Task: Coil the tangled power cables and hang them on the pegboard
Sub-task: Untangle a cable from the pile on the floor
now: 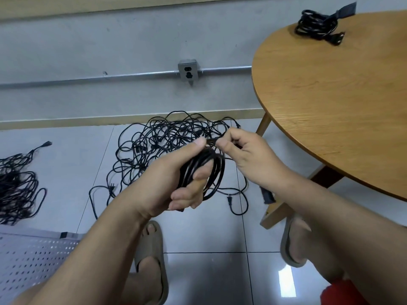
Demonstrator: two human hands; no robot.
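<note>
My left hand [176, 179] grips a coil of black power cable [217, 170], thumb on top and fingers curled through the loops. Close to its right, my right hand [244, 155] pinches a strand of that cable at the top of the coil. Below both hands a tangled heap of black cables [163, 137] lies on the tiled floor against the wall. A second tangle [17, 186] lies at the far left. A white perforated pegboard [33, 258] lies flat at the lower left.
A round wooden table [341, 95] fills the right side, with a coiled, strapped cable [317, 26] on its far edge. A wall socket [188, 70] on a metal conduit sits above the heap. My sandalled feet [152, 260] stand on the tiles.
</note>
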